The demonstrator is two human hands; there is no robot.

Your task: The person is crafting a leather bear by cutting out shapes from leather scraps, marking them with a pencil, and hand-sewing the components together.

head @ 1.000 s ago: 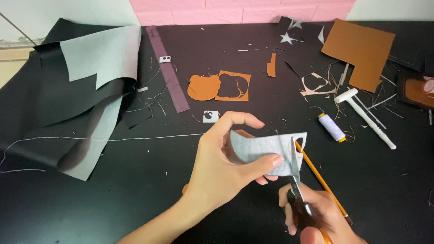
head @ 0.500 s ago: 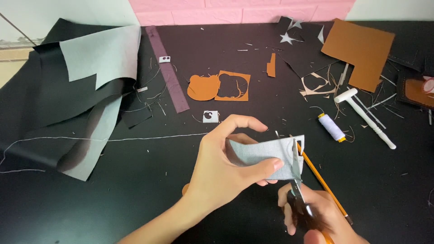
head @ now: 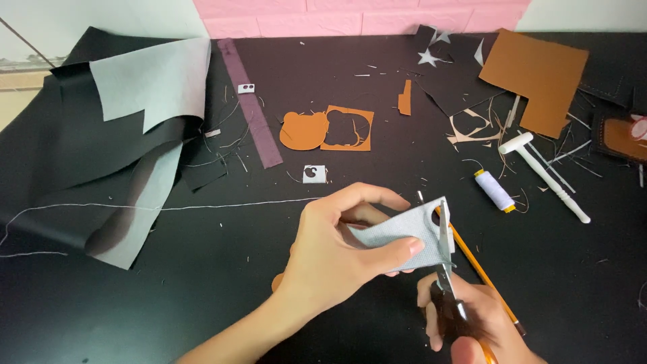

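My left hand [head: 337,253] pinches a small grey piece of material [head: 404,236] between thumb and fingers, holding it above the black table. My right hand [head: 472,323], at the bottom edge, grips scissors [head: 445,269] whose blades point upward and bite into the right edge of the grey piece. An orange pencil [head: 482,269] lies on the table just right of the scissors, partly hidden by my right hand.
A large black and grey sheet [head: 121,135] lies folded at the left. An orange bear cut-out [head: 303,131] and its orange frame [head: 348,128] sit in the middle. A thread spool [head: 495,191], a white tool [head: 542,174], a brown sheet [head: 539,74] and scraps lie at the right.
The grey piece has turned slightly in my left hand and the scissor blades have moved further up along its right edge. Both hands stay in about the same place.
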